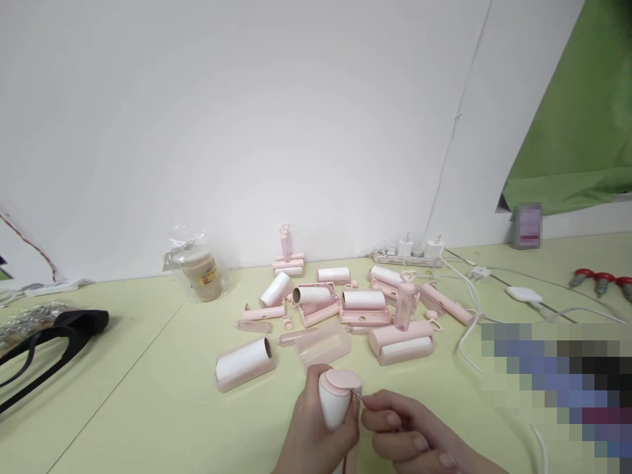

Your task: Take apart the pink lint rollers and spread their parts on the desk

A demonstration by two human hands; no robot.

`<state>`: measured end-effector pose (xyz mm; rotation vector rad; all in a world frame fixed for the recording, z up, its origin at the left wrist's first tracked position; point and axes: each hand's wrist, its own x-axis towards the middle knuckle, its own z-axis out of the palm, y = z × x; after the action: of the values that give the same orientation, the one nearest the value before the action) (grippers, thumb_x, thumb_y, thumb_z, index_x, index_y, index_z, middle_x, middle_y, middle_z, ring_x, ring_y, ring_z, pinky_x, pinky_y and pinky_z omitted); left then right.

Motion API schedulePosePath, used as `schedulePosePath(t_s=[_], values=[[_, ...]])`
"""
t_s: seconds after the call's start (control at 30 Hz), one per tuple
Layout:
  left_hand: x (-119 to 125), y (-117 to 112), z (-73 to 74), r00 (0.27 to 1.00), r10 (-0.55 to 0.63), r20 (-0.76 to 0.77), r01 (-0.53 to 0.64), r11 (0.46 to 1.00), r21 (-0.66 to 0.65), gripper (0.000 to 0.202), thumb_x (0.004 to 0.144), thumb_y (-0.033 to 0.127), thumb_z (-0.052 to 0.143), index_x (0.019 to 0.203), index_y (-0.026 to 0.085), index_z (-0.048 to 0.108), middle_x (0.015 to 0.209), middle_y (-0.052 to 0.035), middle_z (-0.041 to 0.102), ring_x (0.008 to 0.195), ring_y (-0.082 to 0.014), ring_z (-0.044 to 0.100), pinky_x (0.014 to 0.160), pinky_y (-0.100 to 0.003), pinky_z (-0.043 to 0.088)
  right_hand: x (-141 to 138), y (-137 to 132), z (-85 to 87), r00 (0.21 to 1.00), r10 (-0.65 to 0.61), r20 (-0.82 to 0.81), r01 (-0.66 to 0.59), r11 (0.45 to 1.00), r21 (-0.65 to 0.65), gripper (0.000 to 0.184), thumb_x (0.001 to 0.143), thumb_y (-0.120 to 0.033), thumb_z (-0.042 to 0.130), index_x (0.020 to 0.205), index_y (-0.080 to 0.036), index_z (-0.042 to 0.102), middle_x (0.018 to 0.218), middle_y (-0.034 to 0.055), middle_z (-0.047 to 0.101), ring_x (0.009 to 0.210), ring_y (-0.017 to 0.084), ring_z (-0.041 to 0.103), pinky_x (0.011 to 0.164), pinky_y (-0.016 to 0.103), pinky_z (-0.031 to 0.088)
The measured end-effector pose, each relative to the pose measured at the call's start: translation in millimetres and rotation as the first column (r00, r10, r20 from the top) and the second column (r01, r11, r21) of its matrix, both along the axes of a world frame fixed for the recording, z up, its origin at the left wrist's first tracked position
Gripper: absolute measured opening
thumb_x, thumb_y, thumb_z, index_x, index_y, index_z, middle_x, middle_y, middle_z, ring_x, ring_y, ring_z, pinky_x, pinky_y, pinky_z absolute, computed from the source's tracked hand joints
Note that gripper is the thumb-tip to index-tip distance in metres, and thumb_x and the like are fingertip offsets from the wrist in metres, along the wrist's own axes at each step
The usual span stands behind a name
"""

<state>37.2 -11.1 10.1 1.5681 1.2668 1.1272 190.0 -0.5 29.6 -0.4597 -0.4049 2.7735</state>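
My left hand (316, 428) is wrapped round an upright white roll with a pink end cap (344, 380). In my right hand (402, 431), a thin metal tool (357, 395) is pinched between thumb and fingers, its tip touching the cap's lower edge; its exact kind is hard to make out. Beyond my hands lies a white roll in a clear pink cover (244, 365). A closed pink roller case (402, 342) rests to the right, with a small clear pink bottle-shaped piece (405, 304) standing by it. A clear pink curved cover (323, 343) lies just ahead.
Several pink case parts and white rolls (364, 301) are spread beyond. A bagged cup (201, 273) stands back left, near black straps (64, 332). A power strip (407, 257) lies along the wall, with white cables (467, 352) trailing right. Red-handled items (602, 280) lie far right.
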Motion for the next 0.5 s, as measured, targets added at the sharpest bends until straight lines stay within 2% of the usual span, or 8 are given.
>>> schedulePosePath(t_s=[0.07,0.17,0.3,0.5], values=[[0.0,0.3,-3.8,1.000,0.006,-0.010,-0.006,1.000,0.009,0.023,0.072,0.030,0.052,0.088,0.019,0.040,0.071,0.0004,0.055,0.063,-0.0145,0.053,0.060,-0.024,0.041,-2.5,-8.3,7.7,0.979,-0.124,0.164,0.122,0.992,0.019,0.027,0.081,-0.033,0.049,0.060,-0.016,0.042,0.038,-0.0099,0.030,0.025,-0.001,0.020,0.023,0.010,0.011],[-0.5,0.6,-7.2,0.999,0.017,-0.033,-0.016,0.999,0.040,0.023,0.071,0.027,0.053,0.088,0.020,0.040,0.072,0.0005,0.055,0.065,-0.0144,0.054,0.060,-0.024,0.041,-5.1,-19.4,20.0,0.927,-0.137,0.349,0.100,0.987,0.122,0.036,0.082,-0.045,0.045,0.060,-0.017,0.045,0.038,-0.0106,0.024,0.025,0.001,0.015,0.023,0.011,0.011],[0.7,0.3,-5.9,0.997,0.050,-0.054,-0.046,0.996,0.079,0.021,0.069,0.025,0.053,0.086,0.020,0.041,0.071,0.0015,0.054,0.064,-0.0142,0.054,0.060,-0.024,0.042,-5.3,-21.2,27.7,0.893,-0.142,0.426,0.034,0.967,0.251,0.041,0.083,-0.048,0.041,0.056,-0.018,0.041,0.038,-0.0102,0.024,0.025,0.001,0.008,0.021,0.012,0.006],[1.5,0.3,-3.0,0.999,0.027,-0.035,-0.026,0.999,0.048,0.020,0.068,0.024,0.053,0.084,0.021,0.041,0.068,0.0027,0.054,0.062,-0.0133,0.053,0.057,-0.023,0.040,-5.2,-14.5,33.7,0.893,-0.077,0.442,-0.023,0.976,0.218,0.046,0.092,-0.042,0.022,0.053,-0.019,0.029,0.033,-0.0090,0.023,0.022,0.002,0.007,0.021,0.012,0.003]])
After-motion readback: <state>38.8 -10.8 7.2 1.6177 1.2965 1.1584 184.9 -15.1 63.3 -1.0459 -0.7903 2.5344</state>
